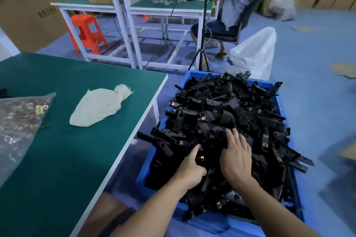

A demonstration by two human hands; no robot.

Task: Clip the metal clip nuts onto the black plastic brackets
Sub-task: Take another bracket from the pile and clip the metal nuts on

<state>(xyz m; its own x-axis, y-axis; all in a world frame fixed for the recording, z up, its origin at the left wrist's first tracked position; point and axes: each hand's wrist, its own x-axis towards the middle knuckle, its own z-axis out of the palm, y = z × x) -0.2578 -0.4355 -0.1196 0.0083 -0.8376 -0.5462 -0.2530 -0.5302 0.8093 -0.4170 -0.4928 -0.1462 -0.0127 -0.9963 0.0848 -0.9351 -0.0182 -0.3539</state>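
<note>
Brackets (221,106) heaped in bin (192,75), 3 o'clock of table (57,159). Right grip (236,157) released, flat on heap; left grip (192,167) half buried, cannot tell. Likely stiff, light, tangling: take a free end.

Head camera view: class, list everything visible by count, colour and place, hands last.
blue plastic crate: one, blue, floor right of table
black plastic brackets: many, black, heaped in crate
green-topped table: one, green, left
clear plastic bag of metal clip nuts: one, clear, table's left edge
cream cloth: one, cream, on table
orange plastic stool: one, orange, by far benches
white sack: one, white, behind crate
left hand: one, bare, in heap
right hand: one, bare, flat on heap
</note>
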